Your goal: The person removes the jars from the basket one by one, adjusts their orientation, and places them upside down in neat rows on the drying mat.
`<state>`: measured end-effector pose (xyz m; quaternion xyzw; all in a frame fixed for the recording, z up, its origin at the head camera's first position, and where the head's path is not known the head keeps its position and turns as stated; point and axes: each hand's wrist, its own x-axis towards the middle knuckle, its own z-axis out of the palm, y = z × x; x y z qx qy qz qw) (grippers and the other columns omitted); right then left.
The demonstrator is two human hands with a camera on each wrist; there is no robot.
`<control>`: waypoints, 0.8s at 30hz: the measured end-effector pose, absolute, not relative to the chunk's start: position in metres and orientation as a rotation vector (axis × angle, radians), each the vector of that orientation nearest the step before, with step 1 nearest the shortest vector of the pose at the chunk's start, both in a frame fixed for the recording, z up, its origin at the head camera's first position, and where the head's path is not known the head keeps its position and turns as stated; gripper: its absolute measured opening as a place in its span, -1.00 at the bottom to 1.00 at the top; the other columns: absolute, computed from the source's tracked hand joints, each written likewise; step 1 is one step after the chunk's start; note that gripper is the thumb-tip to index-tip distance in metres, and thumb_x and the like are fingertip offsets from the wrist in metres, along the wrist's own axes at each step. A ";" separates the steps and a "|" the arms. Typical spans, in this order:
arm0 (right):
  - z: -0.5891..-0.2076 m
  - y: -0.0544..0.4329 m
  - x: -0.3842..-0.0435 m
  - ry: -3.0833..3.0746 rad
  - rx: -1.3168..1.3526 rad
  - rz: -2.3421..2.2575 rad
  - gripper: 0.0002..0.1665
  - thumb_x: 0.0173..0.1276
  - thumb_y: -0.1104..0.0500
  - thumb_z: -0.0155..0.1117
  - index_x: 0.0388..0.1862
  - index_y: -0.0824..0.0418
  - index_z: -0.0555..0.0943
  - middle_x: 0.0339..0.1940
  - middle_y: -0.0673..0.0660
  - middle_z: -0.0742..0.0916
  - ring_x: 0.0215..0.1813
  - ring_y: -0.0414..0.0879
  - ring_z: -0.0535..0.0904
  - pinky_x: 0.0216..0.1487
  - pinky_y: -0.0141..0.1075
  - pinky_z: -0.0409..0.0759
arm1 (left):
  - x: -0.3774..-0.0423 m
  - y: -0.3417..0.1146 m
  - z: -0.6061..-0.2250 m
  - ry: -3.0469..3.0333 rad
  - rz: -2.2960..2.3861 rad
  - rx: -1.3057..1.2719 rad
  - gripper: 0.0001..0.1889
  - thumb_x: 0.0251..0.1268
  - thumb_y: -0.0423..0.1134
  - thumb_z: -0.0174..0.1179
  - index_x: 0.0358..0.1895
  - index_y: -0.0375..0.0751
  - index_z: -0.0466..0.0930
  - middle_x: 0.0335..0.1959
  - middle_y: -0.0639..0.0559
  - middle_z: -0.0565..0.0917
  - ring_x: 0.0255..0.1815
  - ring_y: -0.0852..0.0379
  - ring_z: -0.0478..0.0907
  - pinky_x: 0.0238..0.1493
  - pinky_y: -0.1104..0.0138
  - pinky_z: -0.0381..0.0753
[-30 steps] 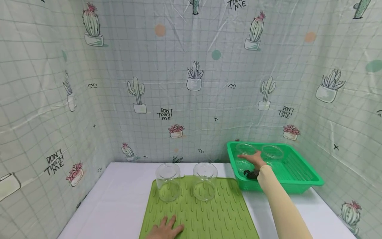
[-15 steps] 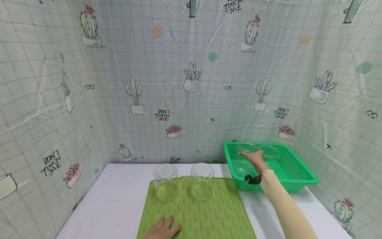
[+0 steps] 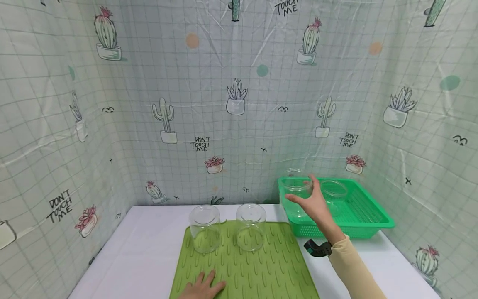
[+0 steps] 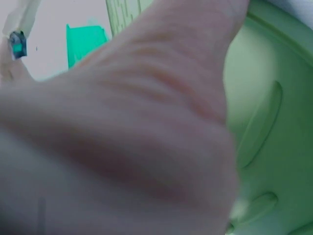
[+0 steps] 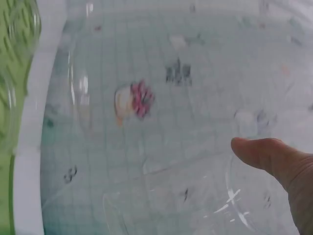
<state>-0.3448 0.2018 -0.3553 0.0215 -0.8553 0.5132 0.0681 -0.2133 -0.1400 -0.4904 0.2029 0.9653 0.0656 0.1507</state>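
My right hand [image 3: 313, 203] grips a clear cylindrical jar [image 3: 295, 189] between spread thumb and fingers, raised over the left end of the green basket [image 3: 373, 224]. In the right wrist view the thumb [image 5: 269, 154] lies along the transparent wall of this jar. A second clear jar [image 3: 333, 191] stands inside the basket, just right of the hand. My left hand [image 3: 203, 286] rests with fingers spread on the near left part of the green mat [image 3: 276, 265]. Two more clear jars, a left one [image 3: 205, 228] and a right one [image 3: 251, 226], stand side by side on its far part.
The basket sits at the back right of the white table [image 3: 123, 257], beside the mat's far right corner. A patterned cloth [image 3: 239, 158] hangs behind the table and along both sides. A dark wrist strap [image 3: 317, 248] is on my right arm.
My right hand has turned more upright and lifted the jar up and slightly left from inside the basket. The left hand stays on the mat. The head view has shifted slightly.
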 end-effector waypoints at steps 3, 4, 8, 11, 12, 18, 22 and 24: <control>-0.354 0.185 -0.327 -2.554 0.160 1.488 0.32 0.13 -0.17 0.46 0.58 -0.16 -0.27 0.55 0.21 0.16 0.57 0.27 -0.07 0.34 0.31 0.22 | -0.212 -0.140 -0.490 2.777 0.178 0.573 -0.34 0.23 0.39 0.03 0.30 0.14 0.40 0.34 -0.19 0.38 0.28 -0.34 0.37 -0.04 -0.27 0.53; -0.354 0.179 -0.321 -2.544 0.195 1.473 0.31 0.11 -0.15 0.48 0.58 -0.18 -0.23 0.54 0.21 0.18 0.57 0.27 -0.07 0.33 0.32 0.23 | -0.211 -0.139 -0.489 2.781 0.177 0.570 -0.34 0.23 0.40 0.03 0.30 0.14 0.40 0.34 -0.19 0.38 0.29 -0.35 0.37 -0.04 -0.27 0.53; -0.353 0.161 -0.299 -2.500 0.305 1.392 0.28 0.05 -0.11 0.54 0.57 -0.24 -0.12 0.51 0.21 0.24 0.55 0.26 0.03 0.28 0.34 0.26 | -0.209 -0.138 -0.487 2.785 0.178 0.555 -0.32 0.21 0.41 0.03 0.31 0.14 0.39 0.35 -0.20 0.37 0.30 -0.35 0.35 0.01 -0.29 0.50; -0.351 0.150 -0.285 -2.472 0.365 1.312 0.27 0.00 -0.12 0.57 0.55 -0.28 -0.05 0.50 0.20 0.25 0.52 0.23 0.11 0.27 0.33 0.28 | -0.208 -0.137 -0.485 2.783 0.174 0.551 -0.30 0.19 0.41 0.05 0.32 0.13 0.38 0.36 -0.21 0.36 0.31 -0.36 0.34 0.04 -0.29 0.48; -0.351 0.148 -0.282 -2.461 0.386 1.288 0.27 -0.02 -0.10 0.59 0.55 -0.28 -0.03 0.49 0.20 0.25 0.51 0.21 0.13 0.28 0.32 0.28 | -0.207 -0.137 -0.485 2.784 0.172 0.551 -0.29 0.18 0.41 0.06 0.32 0.13 0.38 0.36 -0.21 0.36 0.31 -0.36 0.33 0.05 -0.28 0.48; -0.356 0.135 -0.265 -2.398 0.514 1.082 0.28 -0.07 0.04 0.64 0.55 -0.18 0.05 0.46 0.17 0.30 0.46 0.18 0.18 0.29 0.25 0.28 | -0.205 -0.135 -0.480 2.785 0.136 0.554 -0.27 0.13 0.39 0.13 0.33 0.13 0.37 0.38 -0.19 0.34 0.33 -0.34 0.32 0.08 -0.26 0.48; -0.358 0.127 -0.258 -2.348 0.589 0.909 0.30 -0.16 0.09 0.68 0.54 -0.08 0.13 0.42 0.21 0.35 0.36 0.23 0.24 0.26 0.21 0.24 | -0.203 -0.135 -0.479 2.793 0.117 0.562 -0.26 0.10 0.37 0.18 0.33 0.11 0.37 0.37 -0.20 0.34 0.33 -0.35 0.33 0.06 -0.27 0.49; -0.358 0.123 -0.254 -2.338 0.617 0.824 0.32 -0.21 0.10 0.70 0.53 -0.08 0.15 0.39 0.22 0.36 0.34 0.23 0.26 0.28 0.25 0.18 | -0.203 -0.135 -0.478 2.793 0.111 0.562 -0.25 0.09 0.36 0.20 0.33 0.10 0.36 0.38 -0.20 0.34 0.33 -0.35 0.32 0.06 -0.27 0.50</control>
